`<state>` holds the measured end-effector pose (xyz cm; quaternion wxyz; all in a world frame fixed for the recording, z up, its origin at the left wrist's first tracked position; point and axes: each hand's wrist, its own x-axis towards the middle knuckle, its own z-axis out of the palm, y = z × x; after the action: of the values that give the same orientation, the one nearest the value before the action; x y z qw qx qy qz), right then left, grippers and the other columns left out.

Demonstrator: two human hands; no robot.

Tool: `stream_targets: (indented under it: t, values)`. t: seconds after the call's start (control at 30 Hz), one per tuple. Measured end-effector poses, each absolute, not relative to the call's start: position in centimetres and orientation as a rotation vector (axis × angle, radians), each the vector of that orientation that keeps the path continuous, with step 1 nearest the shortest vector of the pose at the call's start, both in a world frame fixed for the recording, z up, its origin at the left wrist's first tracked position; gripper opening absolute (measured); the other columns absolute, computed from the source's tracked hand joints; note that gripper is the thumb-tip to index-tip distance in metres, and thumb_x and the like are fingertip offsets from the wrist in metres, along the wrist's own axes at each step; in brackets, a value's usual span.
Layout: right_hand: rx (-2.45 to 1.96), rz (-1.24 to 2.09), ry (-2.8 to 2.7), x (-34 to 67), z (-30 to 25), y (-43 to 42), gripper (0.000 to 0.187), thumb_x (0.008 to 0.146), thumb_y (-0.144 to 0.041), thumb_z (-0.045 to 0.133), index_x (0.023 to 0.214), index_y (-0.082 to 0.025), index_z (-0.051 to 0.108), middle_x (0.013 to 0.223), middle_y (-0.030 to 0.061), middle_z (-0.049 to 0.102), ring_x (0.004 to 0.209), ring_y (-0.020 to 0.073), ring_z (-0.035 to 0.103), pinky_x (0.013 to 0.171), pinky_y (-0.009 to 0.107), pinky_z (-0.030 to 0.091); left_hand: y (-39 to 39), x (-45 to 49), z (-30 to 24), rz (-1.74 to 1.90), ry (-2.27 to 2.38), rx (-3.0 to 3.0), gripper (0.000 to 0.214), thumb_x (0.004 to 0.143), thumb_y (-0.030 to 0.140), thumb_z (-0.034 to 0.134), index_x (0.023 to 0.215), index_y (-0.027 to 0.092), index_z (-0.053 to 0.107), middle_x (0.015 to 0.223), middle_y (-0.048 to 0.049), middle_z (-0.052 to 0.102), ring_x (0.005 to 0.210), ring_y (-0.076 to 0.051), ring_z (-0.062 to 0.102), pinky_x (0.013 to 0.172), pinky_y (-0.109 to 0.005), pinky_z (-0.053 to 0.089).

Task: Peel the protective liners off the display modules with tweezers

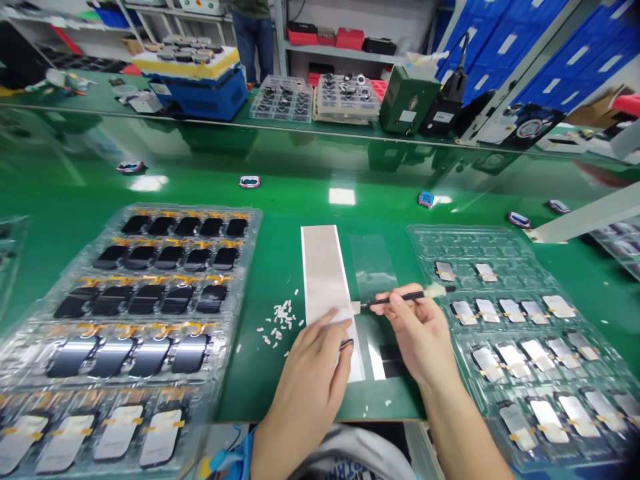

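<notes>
We find the right hand (417,333) clenched in a pinch on a small brush (400,297) with a black handle and a white tuft. Its tip reaches left to a pale tab (355,307) at the edge of a pale strip (323,273). The left hand (310,383) is released, fingers flat on the lower part of that strip, which lies on the green counter (395,403). A small dark loop (346,344) shows at the left hand's fingers; we cannot tell whether it is held or worn. A black patch (393,360) sits just below the right hand's fingers, and a clear film (373,267) lies beyond them, beside the strip.

We judge that good work here calls for a low, steady brush tip and even pressure from the left hand, so that the strip does not creep.

Left of the left hand lie scattered white bits (280,317), then a plastic tray (253,217) of dark panels with orange ribbons. Right of the right hand is a plastic tray (425,233) of silver-faced panels. Farther out, small devices (249,181) lie apart on the counter. Beyond them, a second counter carries a blue machine (200,97), and a person (253,40) stands past it.
</notes>
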<state>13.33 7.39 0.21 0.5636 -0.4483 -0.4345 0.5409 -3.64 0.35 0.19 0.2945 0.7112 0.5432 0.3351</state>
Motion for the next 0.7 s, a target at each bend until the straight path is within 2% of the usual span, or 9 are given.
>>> stream_targets:
  t: [0.07, 0.13, 0.2, 0.27, 0.37, 0.5, 0.7]
  values:
    - [-1.002, 1.188, -0.957, 12.9, 0.7, 6.7, 0.016, 0.085, -0.033, 0.078, 0.087, -0.022, 0.068, 0.083, 0.0022, 0.074, 0.069, 0.0172, 0.076, 0.070, 0.031, 0.065, 0.4, -3.6, 0.4, 1.048, 1.439, 1.637, 0.012, 0.104, 0.022, 0.043, 0.102, 0.023, 0.054, 0.119, -0.0112, 0.071, 0.119, -0.026, 0.063, 0.096, -0.042, 0.050]
    - [-0.959, 1.100, -0.957, 12.0, 1.2, 5.6, 0.007, 0.090, -0.027, 0.073, 0.091, -0.023, 0.068, 0.084, 0.0011, 0.073, 0.073, 0.0181, 0.077, 0.069, 0.031, 0.066, 0.5, -3.5, 0.7, 1.177, 1.376, 1.309, 0.011, 0.106, 0.029, 0.042, 0.105, 0.024, 0.051, 0.100, -0.0069, 0.074, 0.089, -0.018, 0.068, 0.078, -0.032, 0.052]
    - [-0.921, 1.038, -0.989, 10.8, 1.5, 4.3, 0.004, 0.093, -0.021, 0.069, 0.093, -0.025, 0.067, 0.085, 0.0010, 0.070, 0.079, 0.0200, 0.078, 0.067, 0.030, 0.066, 0.7, -3.3, 1.1, 1.262, 1.264, 1.033, 0.013, 0.106, 0.036, 0.043, 0.109, 0.024, 0.047, 0.082, -0.0019, 0.072, 0.063, -0.013, 0.058, 0.061, -0.024, 0.046]
    - [-0.889, 1.032, -1.009, 9.8, 1.7, 3.4, 0.008, 0.095, -0.018, 0.065, 0.094, -0.026, 0.065, 0.085, 0.0010, 0.069, 0.081, 0.0208, 0.078, 0.064, 0.029, 0.066, 0.9, -3.1, 1.4, 1.310, 1.158, 0.869, 0.017, 0.106, 0.041, 0.044, 0.108, 0.024, 0.045, 0.073, 0.0019, 0.068, 0.051, -0.009, 0.044, 0.052, -0.021, 0.037]
    - [-0.848, 1.053, -1.041, 8.7, 1.8, 2.9, 0.013, 0.097, -0.014, 0.061, 0.096, -0.026, 0.064, 0.083, 0.0006, 0.071, 0.081, 0.0199, 0.079, 0.063, 0.028, 0.066, 1.1, -3.0, 1.5, 1.343, 1.046, 0.738, 0.023, 0.104, 0.047, 0.046, 0.102, 0.024, 0.044, 0.068, 0.0038, 0.063, 0.053, -0.009, 0.042, 0.052, -0.020, 0.031]
    - [-0.799, 1.038, -1.050, 8.5, 1.6, 3.0, 0.014, 0.097, -0.011, 0.059, 0.097, -0.025, 0.062, 0.085, 0.0015, 0.074, 0.084, 0.0204, 0.079, 0.066, 0.031, 0.067, 1.0, -2.9, 1.3, 1.374, 0.984, 0.651, 0.035, 0.097, 0.058, 0.054, 0.101, 0.025, 0.045, 0.070, 0.0022, 0.064, 0.061, -0.012, 0.050, 0.057, -0.022, 0.035]
    - [-0.784, 1.062, -1.059, 9.0, 0.9, 2.9, 0.014, 0.098, -0.012, 0.056, 0.099, -0.026, 0.060, 0.088, 0.0025, 0.074, 0.088, 0.0209, 0.078, 0.072, 0.035, 0.067, 0.9, -2.8, 1.2, 1.333, 1.062, 0.545, 0.037, 0.092, 0.057, 0.062, 0.103, 0.026, 0.047, 0.073, 0.0029, 0.065, 0.059, -0.010, 0.052, 0.058, -0.020, 0.038]
